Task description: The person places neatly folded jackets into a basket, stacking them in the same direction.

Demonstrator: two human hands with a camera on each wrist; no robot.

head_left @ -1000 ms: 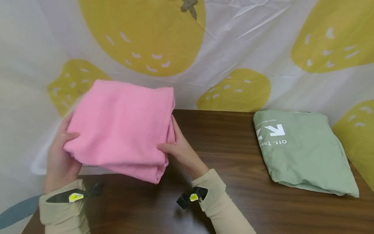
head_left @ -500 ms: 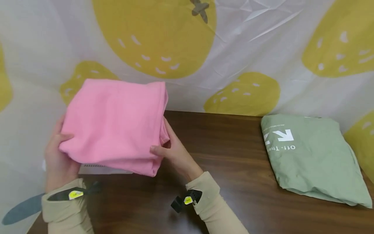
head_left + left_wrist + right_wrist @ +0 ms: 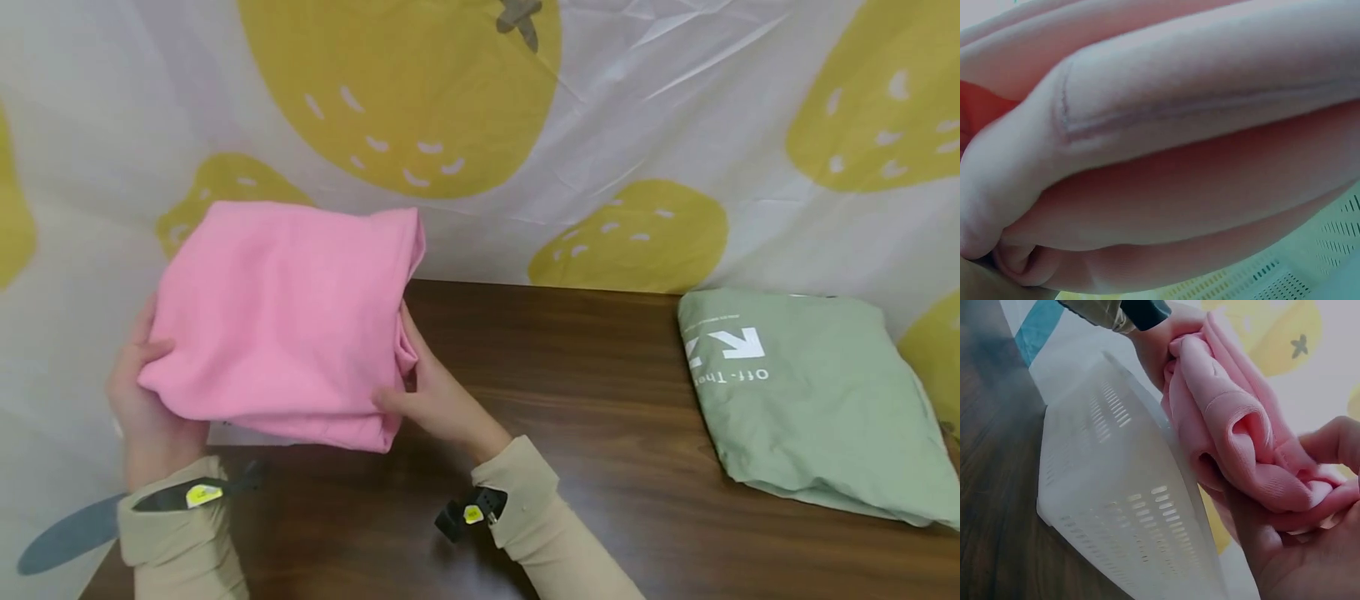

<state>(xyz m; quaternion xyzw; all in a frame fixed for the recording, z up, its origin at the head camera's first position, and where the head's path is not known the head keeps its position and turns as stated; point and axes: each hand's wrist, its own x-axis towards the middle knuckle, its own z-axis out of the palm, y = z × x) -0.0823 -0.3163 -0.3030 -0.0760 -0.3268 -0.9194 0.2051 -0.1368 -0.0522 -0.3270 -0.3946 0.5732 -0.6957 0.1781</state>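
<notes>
A folded pink garment point(image 3: 281, 321), thick and soft, is held up between both hands, over a white perforated plastic basket point(image 3: 1107, 478). My left hand point(image 3: 156, 408) grips its left side, thumb on top. On the right edge my right hand point(image 3: 442, 400) pinches it, with the thumb above and the other fingers beneath. Rolled layers of the garment point(image 3: 1241, 437) show from the side in the right wrist view. Folds of the same garment point(image 3: 1179, 150) fill most of the left wrist view. From the head, the garment hides nearly all of the basket.
A folded green garment point(image 3: 817, 417) with white lettering and an arrow print lies at the right of the dark wooden table point(image 3: 555, 375). Behind the table hangs a pale cloth point(image 3: 480, 225) with yellow fruit shapes.
Both hands have carried the pink garment left across the backdrop, mostly in the first half second. The head view has also turned slightly left. Both grips stay on the garment.
</notes>
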